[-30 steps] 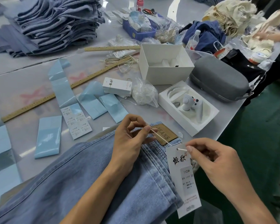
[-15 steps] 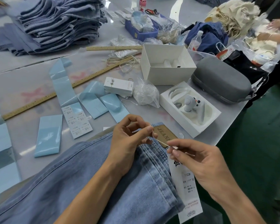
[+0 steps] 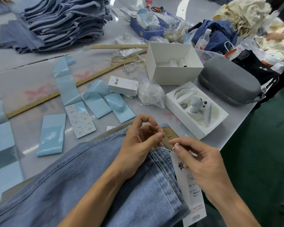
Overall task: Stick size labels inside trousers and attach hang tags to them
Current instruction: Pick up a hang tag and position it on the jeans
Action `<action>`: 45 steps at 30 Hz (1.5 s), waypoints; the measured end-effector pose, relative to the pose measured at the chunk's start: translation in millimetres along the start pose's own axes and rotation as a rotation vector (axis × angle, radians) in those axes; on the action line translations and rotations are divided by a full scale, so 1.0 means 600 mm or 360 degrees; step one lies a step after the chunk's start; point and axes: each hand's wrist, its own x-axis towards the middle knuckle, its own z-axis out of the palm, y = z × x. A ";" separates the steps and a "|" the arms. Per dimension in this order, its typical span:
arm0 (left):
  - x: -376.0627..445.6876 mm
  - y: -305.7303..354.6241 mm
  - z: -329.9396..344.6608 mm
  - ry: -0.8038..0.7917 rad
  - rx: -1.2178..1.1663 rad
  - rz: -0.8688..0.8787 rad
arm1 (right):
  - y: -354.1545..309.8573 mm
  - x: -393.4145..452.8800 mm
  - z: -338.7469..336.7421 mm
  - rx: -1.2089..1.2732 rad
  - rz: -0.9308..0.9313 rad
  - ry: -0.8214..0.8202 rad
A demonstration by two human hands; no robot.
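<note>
**We tie the hang tag at the waistband**

We keep the trousers (image 3: pixel 92 181) folded on the near edge of the bench (image 3: pixel 23 76), waistband at 12 o'clock from our wrists, so the brown patch (image 3: pixel 168 138) and the loops lie close to both hands. The hang tag (image 3: pixel 189 190) hangs over the bench edge at 5 o'clock from the patch, free to swing, so its string (image 3: pixel 166 149) can be pulled tight.

Our left hand (image 3: pixel 138 145) rests on the denim with the wrist low; thumb and forefinger are pressed together on one end of the string, the other fingers curled. Our right hand (image 3: pixel 202 164) comes from 4 o'clock, palm down, and its thumb and forefinger pinch the other end just above the tag. The two hands are near, not touching.

The spare tags (image 3: pixel 123 85) and the sheet of size labels (image 3: pixel 80 120) wait at 11 o'clock.
</note>
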 end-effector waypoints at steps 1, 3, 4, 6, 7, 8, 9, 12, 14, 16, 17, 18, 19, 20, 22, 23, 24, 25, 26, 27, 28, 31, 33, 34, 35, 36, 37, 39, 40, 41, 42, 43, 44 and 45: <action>0.000 0.001 0.001 -0.0011 0.0009 -0.0005 | 0.001 0.001 0.000 -0.0008 0.0004 -0.0002; -0.001 0.003 0.002 -0.0040 0.0022 -0.0008 | 0.003 0.003 0.001 -0.0027 -0.0008 0.0003; -0.002 0.004 0.003 -0.0051 0.0028 -0.0007 | 0.004 0.003 0.002 -0.0026 -0.0017 0.0011; -0.002 0.005 0.003 -0.0072 0.0029 -0.0003 | 0.005 0.004 0.004 -0.0014 -0.0038 0.0035; -0.002 0.005 0.004 -0.0084 0.0027 0.0000 | 0.007 0.003 0.006 -0.0019 -0.0057 0.0046; -0.002 0.006 0.004 -0.0092 0.0024 0.0005 | 0.008 0.003 0.007 -0.0033 -0.0074 0.0056; -0.002 0.006 0.005 -0.0093 0.0023 0.0013 | 0.009 0.004 0.008 -0.0048 -0.0085 0.0068; -0.003 0.008 0.007 -0.0068 0.0026 0.0027 | 0.009 0.006 0.011 -0.0071 -0.0113 0.0094; -0.003 0.010 0.009 -0.0068 0.0030 0.0031 | 0.008 0.008 0.011 -0.0072 -0.0118 0.0100; -0.004 0.011 0.009 -0.0074 0.0035 0.0032 | 0.006 0.010 0.012 -0.0072 -0.0123 0.0097; -0.004 0.012 0.010 -0.0071 0.0037 0.0031 | 0.005 0.011 0.012 -0.0072 -0.0135 0.0094; -0.004 0.012 0.010 -0.0058 0.0040 0.0031 | 0.004 0.012 0.014 -0.0075 -0.0153 0.0093; -0.004 0.012 0.010 -0.0039 0.0044 0.0034 | 0.002 0.013 0.016 -0.0083 -0.0173 0.0094; -0.004 0.012 0.010 -0.0016 0.0051 0.0038 | 0.000 0.013 0.018 -0.0093 -0.0191 0.0096; -0.005 0.011 0.011 0.0028 0.0070 0.0030 | -0.002 0.012 0.021 -0.0107 -0.0212 0.0122; -0.005 0.011 0.011 0.0041 0.0083 0.0022 | -0.002 0.012 0.022 -0.0098 -0.0213 0.0145; -0.005 0.011 0.011 0.0044 0.0094 0.0011 | -0.002 0.011 0.022 -0.0073 -0.0203 0.0164; -0.006 0.011 0.011 0.0041 0.0101 0.0000 | -0.002 0.011 0.022 -0.0037 -0.0185 0.0173; -0.006 0.011 0.011 0.0037 0.0105 -0.0009 | -0.003 0.010 0.023 0.0000 -0.0168 0.0175; -0.006 0.011 0.010 0.0030 0.0105 -0.0017 | -0.003 0.010 0.023 0.0028 -0.0156 0.0174; -0.005 0.010 0.009 0.0018 0.0098 -0.0023 | -0.004 0.009 0.025 0.0051 -0.0146 0.0174; -0.006 0.011 0.008 -0.0011 0.0038 -0.0037 | -0.005 0.009 0.027 0.0112 -0.0113 0.0166; -0.006 0.012 0.007 -0.0003 0.0029 -0.0040 | -0.005 0.008 0.028 0.0138 -0.0082 0.0152; -0.006 0.012 0.006 0.0002 0.0034 -0.0034 | -0.004 0.008 0.027 0.0141 -0.0071 0.0151; -0.006 0.012 0.006 0.0005 0.0040 -0.0026 | -0.004 0.007 0.027 0.0141 -0.0063 0.0153; -0.006 0.011 0.006 0.0002 0.0043 -0.0019 | -0.004 0.007 0.027 0.0149 -0.0056 0.0158; -0.005 0.010 0.006 -0.0002 0.0042 -0.0014 | -0.004 0.006 0.026 0.0168 -0.0048 0.0162; -0.005 0.009 0.005 -0.0012 0.0045 -0.0014 | -0.004 0.005 0.025 0.0208 -0.0040 0.0166; -0.005 0.009 0.005 -0.0016 0.0049 -0.0016 | -0.005 0.004 0.024 0.0219 -0.0038 0.0163; -0.004 0.009 0.004 -0.0019 0.0051 -0.0017 | -0.005 0.004 0.024 0.0227 -0.0036 0.0159; -0.005 0.008 0.004 -0.0020 0.0050 -0.0018 | -0.005 0.004 0.024 0.0234 -0.0034 0.0157; -0.004 0.007 0.003 -0.0018 0.0050 -0.0019 | -0.005 0.003 0.024 0.0242 -0.0033 0.0159; -0.004 0.006 0.003 -0.0015 0.0051 -0.0020 | -0.005 0.003 0.023 0.0248 -0.0033 0.0162; -0.004 0.006 0.003 -0.0012 0.0050 -0.0022 | -0.005 0.003 0.022 0.0252 -0.0032 0.0167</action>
